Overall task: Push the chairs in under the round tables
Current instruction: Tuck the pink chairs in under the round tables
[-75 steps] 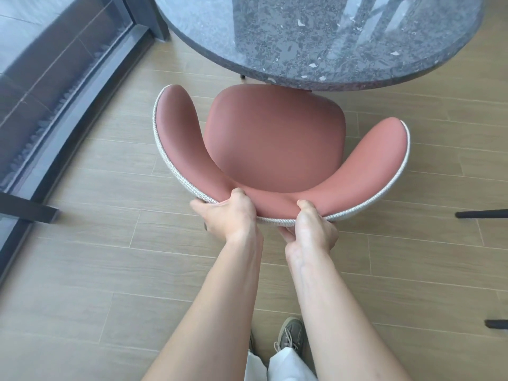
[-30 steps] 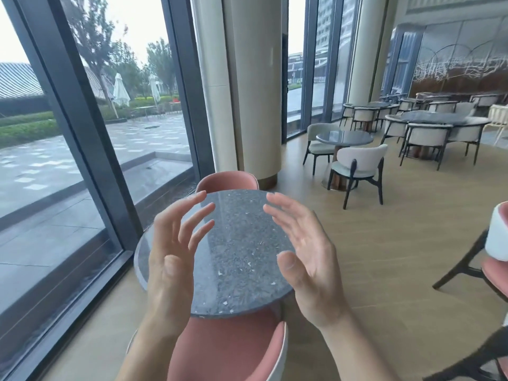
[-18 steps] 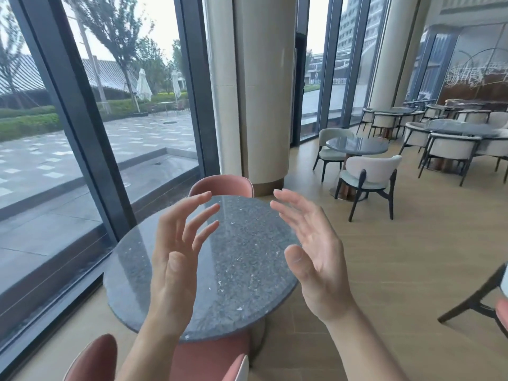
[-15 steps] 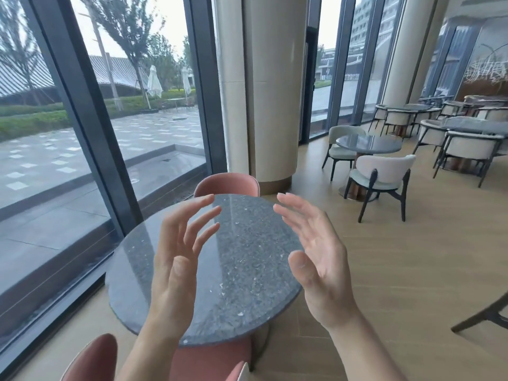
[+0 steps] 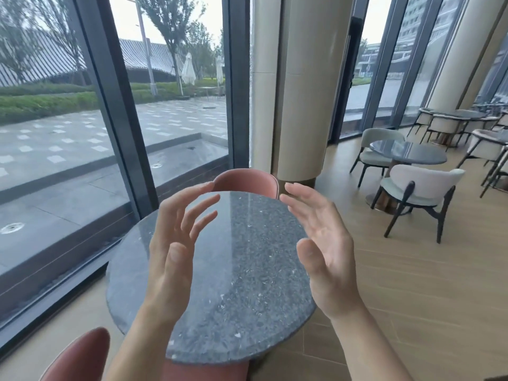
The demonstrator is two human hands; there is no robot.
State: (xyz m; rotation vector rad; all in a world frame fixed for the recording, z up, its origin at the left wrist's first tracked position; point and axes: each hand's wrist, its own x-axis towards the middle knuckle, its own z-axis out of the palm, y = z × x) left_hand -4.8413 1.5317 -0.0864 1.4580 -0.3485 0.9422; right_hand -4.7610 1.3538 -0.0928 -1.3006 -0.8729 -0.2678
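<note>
A round dark speckled stone table (image 5: 247, 270) stands right in front of me. The near pink chair (image 5: 79, 358) is tucked under its front edge, with only an armrest and part of the seat showing. On the table's far side, the back of a second pink chair (image 5: 244, 181) rises above the edge. My left hand (image 5: 176, 251) and my right hand (image 5: 321, 248) hover above the tabletop, palms facing each other, fingers spread and relaxed, holding nothing.
Tall glass windows with dark frames (image 5: 115, 111) run along the left. A thick cream column (image 5: 291, 86) stands behind the table. To the right, across open wooden floor, are another round table (image 5: 406, 152) and white chairs (image 5: 417, 188), with more tables farther back.
Both hands have let go of the pink chair's backrest and risen open above the table. The view has lifted from the floor to the room and keeps drifting left.
</note>
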